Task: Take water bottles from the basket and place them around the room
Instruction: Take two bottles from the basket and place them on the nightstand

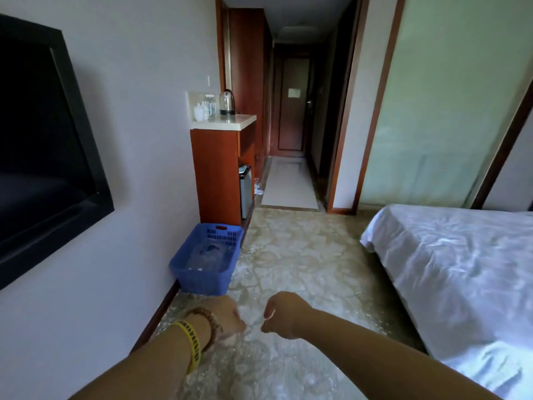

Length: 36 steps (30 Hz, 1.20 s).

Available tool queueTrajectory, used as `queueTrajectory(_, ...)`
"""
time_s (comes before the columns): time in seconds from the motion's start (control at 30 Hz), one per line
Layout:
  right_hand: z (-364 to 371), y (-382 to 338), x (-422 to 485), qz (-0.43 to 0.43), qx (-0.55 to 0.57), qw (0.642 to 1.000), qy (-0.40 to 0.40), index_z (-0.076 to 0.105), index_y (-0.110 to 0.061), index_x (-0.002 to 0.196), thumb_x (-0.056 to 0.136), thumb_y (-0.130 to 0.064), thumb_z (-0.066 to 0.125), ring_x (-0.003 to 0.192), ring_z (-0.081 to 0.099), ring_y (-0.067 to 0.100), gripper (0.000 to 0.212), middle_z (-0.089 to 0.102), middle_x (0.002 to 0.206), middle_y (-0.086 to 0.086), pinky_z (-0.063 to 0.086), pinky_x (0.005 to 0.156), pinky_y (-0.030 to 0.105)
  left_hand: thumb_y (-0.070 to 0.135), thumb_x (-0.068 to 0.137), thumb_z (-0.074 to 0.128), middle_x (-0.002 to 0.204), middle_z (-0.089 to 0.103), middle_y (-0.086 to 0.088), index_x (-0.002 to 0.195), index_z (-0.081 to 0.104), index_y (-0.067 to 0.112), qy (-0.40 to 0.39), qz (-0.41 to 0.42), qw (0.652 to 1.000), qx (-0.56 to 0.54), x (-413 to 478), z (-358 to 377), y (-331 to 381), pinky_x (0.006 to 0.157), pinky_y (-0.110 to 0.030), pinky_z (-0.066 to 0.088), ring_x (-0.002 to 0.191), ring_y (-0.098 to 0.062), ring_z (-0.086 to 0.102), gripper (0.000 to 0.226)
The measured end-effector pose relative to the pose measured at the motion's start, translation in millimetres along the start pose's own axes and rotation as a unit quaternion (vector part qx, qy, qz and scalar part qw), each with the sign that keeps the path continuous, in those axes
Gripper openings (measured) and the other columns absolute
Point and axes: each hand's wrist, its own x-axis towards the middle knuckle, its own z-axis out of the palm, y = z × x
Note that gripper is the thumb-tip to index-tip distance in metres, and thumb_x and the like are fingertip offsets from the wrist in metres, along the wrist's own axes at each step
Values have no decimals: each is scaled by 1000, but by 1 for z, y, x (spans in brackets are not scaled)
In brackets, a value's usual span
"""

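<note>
Left hand (227,319): near and low, fingers curled under, holding nothing.
Right hand (284,314): just right of it, not touching, closed in an empty fist.
Basket (202,281): blue, on the floor by the left wall, beyond the hands.
Bottles (208,252): clear, inside the basket; count unclear.
Tabletop (230,123): farther back, carrying a kettle (226,102).
Bed (461,269): right.

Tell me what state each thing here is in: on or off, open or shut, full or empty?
Bottles: in the basket, untouched.
Basket: upright on the floor, holding the bottles.
Left hand: fingers curled, holds nothing.
Right hand: fingers curled, holds nothing.
TV: screen dark.
Kettle: upright on the counter, lid down.
Door: shut.
</note>
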Motion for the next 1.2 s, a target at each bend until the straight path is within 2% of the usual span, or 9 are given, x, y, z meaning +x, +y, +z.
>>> queueTrajectory(0.07, -13, -3, 29, 1, -4, 1000, 6, 66, -1, 110, 85, -34, 65, 110, 58, 30, 42, 62, 120, 17, 49, 95, 40, 28, 80, 60, 48, 35, 1, 46, 41, 14, -1, 2, 1000, -20, 30, -15, -10, 46, -21, 29, 45, -11, 35, 41)
queueTrajectory(0.13, -28, -9, 65, 7, 2, 1000, 17, 66, -1, 110, 85, -34, 64, 110, 57, 30, 42, 61, 121, 17, 49, 95, 39, 21, 82, 56, 48, 31, 0, 49, 40, 5, -1, 9, 1000, -14, 66, -36, -24, 45, -20, 27, 44, -12, 30, 40)
queueTrajectory(0.23, -55, -21, 122, 15, 4, 1000, 27, 65, 0, 111, 87, -33, 62, 113, 56, 30, 41, 61, 122, 18, 47, 97, 38, 22, 83, 56, 48, 30, -1, 45, 34, 16, 8, 23, 1000, -16, 124, -74, -47, 50, -23, 31, 44, -13, 30, 44)
queueTrajectory(0.37, -84, -35, 196, 34, -4, 999, 25, 64, 0, 112, 89, -35, 60, 115, 55, 30, 43, 59, 124, 17, 46, 99, 40, 30, 81, 61, 50, 39, 1, 45, 40, 19, -5, 23, 1000, -16, 201, -111, -70, 61, -28, 40, 49, -14, 40, 43)
queueTrajectory(0.67, -114, -19, 312, 49, 4, 999, 15, 65, -4, 111, 88, -35, 61, 112, 57, 28, 39, 61, 123, 13, 48, 96, 38, 31, 82, 60, 47, 41, 4, 43, 45, 17, -29, 45, 998, 14, 323, -150, -75, 51, -19, 38, 47, -9, 43, 44)
queueTrajectory(0.83, -150, 16, 385, 34, 0, 999, 17, 64, 2, 112, 89, -34, 58, 111, 59, 32, 42, 62, 122, 19, 49, 95, 41, 27, 84, 58, 43, 30, 0, 42, 39, 5, -44, 49, 998, 7, 401, -175, -56, 49, -24, 33, 38, -11, 30, 50)
queueTrajectory(0.97, -186, 58, 453, 25, -4, 1000, 13, 64, 2, 111, 89, -34, 60, 109, 59, 32, 43, 62, 122, 19, 50, 95, 42, 30, 85, 59, 50, 31, -1, 46, 34, 17, -57, 49, 997, 13, 479, -195, -25, 60, -30, 37, 46, -15, 34, 48)
queueTrajectory(1.1, -235, 103, 527, 5, -16, 1000, -2, 65, -1, 112, 89, -33, 60, 114, 57, 31, 40, 60, 125, 17, 49, 97, 40, 31, 82, 63, 65, 53, -2, 53, 53, 18, -35, 44, 998, -5, 563, -222, 4, 71, -30, 49, 65, -15, 52, 33)
queueTrajectory(1.2, -268, 128, 582, -17, -24, 999, -13, 64, -2, 114, 90, -26, 58, 116, 55, 30, 34, 60, 126, 16, 46, 97, 38, 33, 80, 65, 77, 60, 1, 62, 61, 20, -26, 39, 999, -10, 614, -238, 13, 78, -29, 54, 75, -13, 58, 22)
